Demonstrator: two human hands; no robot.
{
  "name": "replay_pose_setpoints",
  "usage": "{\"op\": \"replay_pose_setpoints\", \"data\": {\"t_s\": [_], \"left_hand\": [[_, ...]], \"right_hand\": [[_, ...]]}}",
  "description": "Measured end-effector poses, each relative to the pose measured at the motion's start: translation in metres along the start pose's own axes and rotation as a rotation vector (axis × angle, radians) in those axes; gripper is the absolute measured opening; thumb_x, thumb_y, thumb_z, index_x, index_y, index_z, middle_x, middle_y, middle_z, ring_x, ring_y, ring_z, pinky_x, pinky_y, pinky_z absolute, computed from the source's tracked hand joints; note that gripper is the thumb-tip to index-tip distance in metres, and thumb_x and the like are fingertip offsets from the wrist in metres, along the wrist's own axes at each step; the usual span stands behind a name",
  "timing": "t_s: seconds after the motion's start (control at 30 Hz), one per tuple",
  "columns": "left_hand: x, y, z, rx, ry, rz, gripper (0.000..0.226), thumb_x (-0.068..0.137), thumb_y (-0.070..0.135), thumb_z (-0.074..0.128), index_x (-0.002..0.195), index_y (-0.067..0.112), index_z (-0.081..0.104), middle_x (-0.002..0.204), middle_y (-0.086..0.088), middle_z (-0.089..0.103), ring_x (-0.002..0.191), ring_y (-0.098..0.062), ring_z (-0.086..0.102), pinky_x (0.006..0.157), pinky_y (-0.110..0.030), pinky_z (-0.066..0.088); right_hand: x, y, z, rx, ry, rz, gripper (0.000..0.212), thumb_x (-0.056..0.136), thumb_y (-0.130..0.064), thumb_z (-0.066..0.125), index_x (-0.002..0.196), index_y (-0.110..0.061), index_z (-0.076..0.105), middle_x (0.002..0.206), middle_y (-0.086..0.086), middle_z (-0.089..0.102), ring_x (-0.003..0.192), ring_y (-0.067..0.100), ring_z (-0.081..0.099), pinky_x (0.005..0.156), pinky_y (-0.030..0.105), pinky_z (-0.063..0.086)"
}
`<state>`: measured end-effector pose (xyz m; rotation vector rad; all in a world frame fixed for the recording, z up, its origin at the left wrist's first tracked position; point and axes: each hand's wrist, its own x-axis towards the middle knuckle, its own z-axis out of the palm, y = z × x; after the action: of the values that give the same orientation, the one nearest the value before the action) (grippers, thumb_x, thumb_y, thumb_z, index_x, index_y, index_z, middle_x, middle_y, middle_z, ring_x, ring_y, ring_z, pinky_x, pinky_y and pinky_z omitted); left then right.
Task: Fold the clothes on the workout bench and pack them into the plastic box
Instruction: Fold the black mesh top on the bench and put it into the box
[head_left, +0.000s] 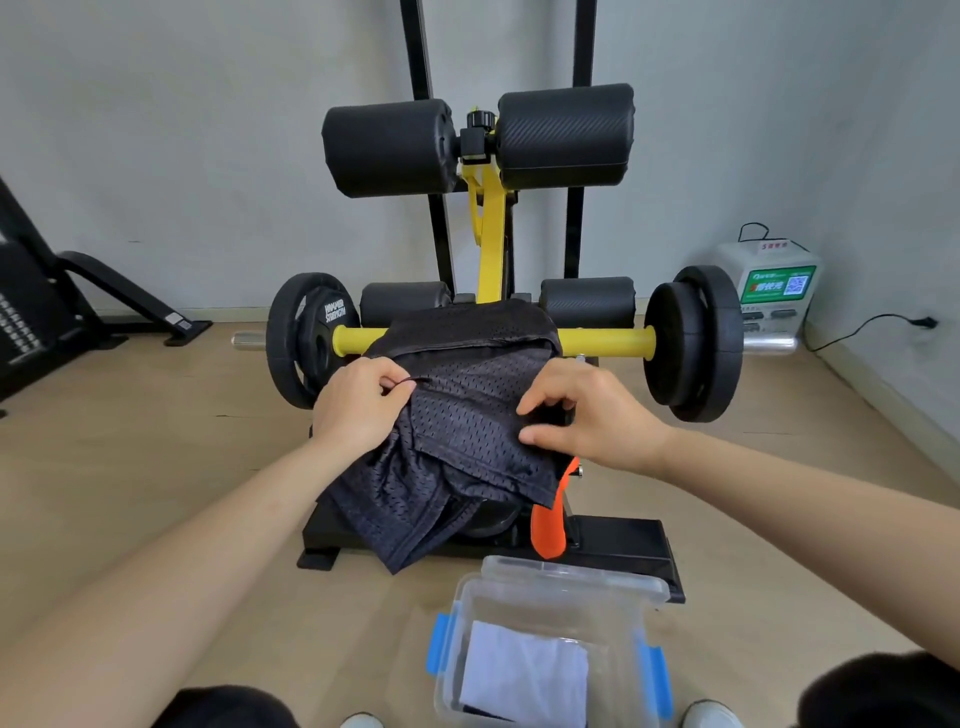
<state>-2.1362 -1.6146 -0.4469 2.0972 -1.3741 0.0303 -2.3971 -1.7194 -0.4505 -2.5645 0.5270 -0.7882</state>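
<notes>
Garment: black mesh garment (467, 410) draped over the bench (618, 540), just beyond the plastic box (649, 590).
Grip: my left hand (358, 402) and right hand (589, 415) each pinch its fabric.
Tip: I'd keep it taut and align the edges.

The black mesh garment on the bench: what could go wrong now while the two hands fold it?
Much of the black mesh garment hangs over the front of the bench; if the left hand or right hand loses its pinch, it may slide to the floor.
The orange cloth hangs partly under it and might get dragged off.
The plastic box already holds a white folded cloth; a loose fold may not fit.
</notes>
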Motion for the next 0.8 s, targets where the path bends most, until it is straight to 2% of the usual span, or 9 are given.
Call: {"op": "replay_pose_setpoints", "data": {"t_s": [0.1,0.23,0.37,0.47,0.57,0.63,0.7,0.8], "left_hand": [[-0.003,-0.005,-0.003,-0.112,-0.026,0.021,0.011,0.094,0.029,0.066,0.104,0.028,0.07,0.1,0.011,0.067,0.099,-0.014,0.063,0.086,-0.036,0.053],[-0.008,-0.006,-0.01,-0.162,0.008,0.153,0.024,0.092,0.015,0.065,0.112,0.027,0.07,0.11,0.012,0.068,0.105,-0.012,0.059,0.095,-0.034,0.048],[-0.019,0.016,-0.017,-0.129,0.055,0.386,0.027,0.088,0.009,0.064,0.106,0.027,0.072,0.104,0.012,0.067,0.103,-0.01,0.055,0.09,-0.028,0.043],[-0.036,0.032,-0.011,-0.12,-0.105,0.556,0.02,0.085,0.028,0.068,0.105,0.03,0.072,0.102,0.018,0.064,0.099,-0.007,0.054,0.087,-0.029,0.045],[-0.048,0.034,0.0,0.034,-0.285,0.641,0.047,0.075,0.06,0.072,0.115,0.036,0.064,0.115,0.022,0.057,0.109,-0.004,0.051,0.092,-0.027,0.044],[-0.05,0.032,0.005,0.153,-0.288,0.687,0.056,0.069,0.066,0.074,0.114,0.037,0.06,0.119,0.021,0.053,0.111,-0.006,0.048,0.091,-0.026,0.042],[-0.048,0.032,0.009,0.195,-0.245,0.732,0.048,0.072,0.057,0.077,0.111,0.034,0.06,0.119,0.018,0.055,0.109,-0.009,0.05,0.089,-0.029,0.045],[-0.044,0.027,0.01,0.106,-0.222,0.733,0.024,0.08,0.029,0.078,0.102,0.028,0.068,0.118,0.013,0.064,0.111,-0.013,0.057,0.092,-0.039,0.051]], "right_hand": [[-0.009,-0.001,0.008,-0.139,-0.15,-0.078,0.041,0.073,-0.049,0.08,0.106,-0.027,0.07,0.107,-0.01,0.058,0.102,0.012,0.051,0.09,0.024,0.042],[-0.012,-0.003,0.011,-0.221,-0.179,-0.094,0.048,0.071,-0.04,0.084,0.113,-0.024,0.069,0.111,-0.006,0.057,0.1,0.014,0.046,0.09,0.025,0.041],[-0.012,-0.001,0.009,-0.182,-0.177,-0.085,0.049,0.07,-0.039,0.085,0.115,-0.023,0.07,0.112,-0.006,0.059,0.099,0.011,0.046,0.089,0.021,0.038],[-0.014,0.001,0.007,-0.159,-0.195,-0.085,0.053,0.069,-0.042,0.084,0.116,-0.023,0.069,0.116,-0.007,0.06,0.106,0.012,0.049,0.095,0.024,0.041],[-0.017,0.003,0.005,-0.163,-0.205,-0.102,0.055,0.068,-0.043,0.085,0.117,-0.023,0.068,0.122,-0.005,0.061,0.114,0.013,0.051,0.101,0.031,0.043],[-0.019,0.004,0.003,-0.172,-0.224,-0.107,0.058,0.066,-0.042,0.086,0.118,-0.023,0.067,0.126,-0.005,0.06,0.118,0.014,0.049,0.103,0.032,0.043],[-0.022,0.004,0.004,-0.185,-0.25,-0.119,0.064,0.064,-0.041,0.088,0.12,-0.023,0.064,0.128,-0.005,0.057,0.119,0.015,0.046,0.103,0.032,0.042],[-0.026,0.005,0.007,-0.215,-0.253,-0.154,0.075,0.06,-0.047,0.088,0.125,-0.026,0.056,0.128,-0.008,0.052,0.119,0.018,0.044,0.102,0.036,0.042]]}}
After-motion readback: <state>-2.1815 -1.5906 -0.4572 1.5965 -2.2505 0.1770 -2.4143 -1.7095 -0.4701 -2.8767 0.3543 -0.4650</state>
